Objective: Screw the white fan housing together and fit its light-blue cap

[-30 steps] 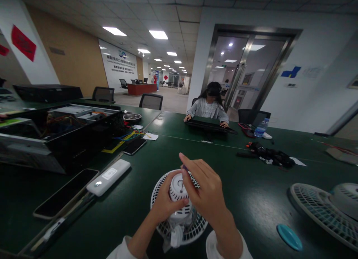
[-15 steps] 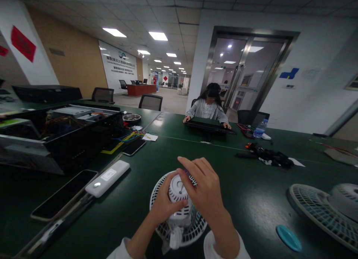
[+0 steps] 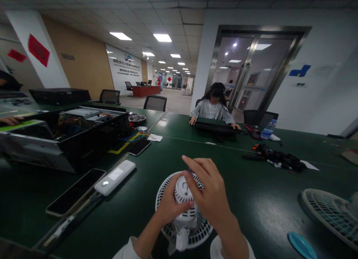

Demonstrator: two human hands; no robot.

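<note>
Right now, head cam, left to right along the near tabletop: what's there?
open PC case → phone → white device → fan → second fan

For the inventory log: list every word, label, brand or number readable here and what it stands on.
Back wall sign: lines of characters, too small to read.
White rectangular device: pale label, too blurred to read.
Red diamond on the pillar: no legible marks.
Notice beside the blue logo: too faint to read.
</note>
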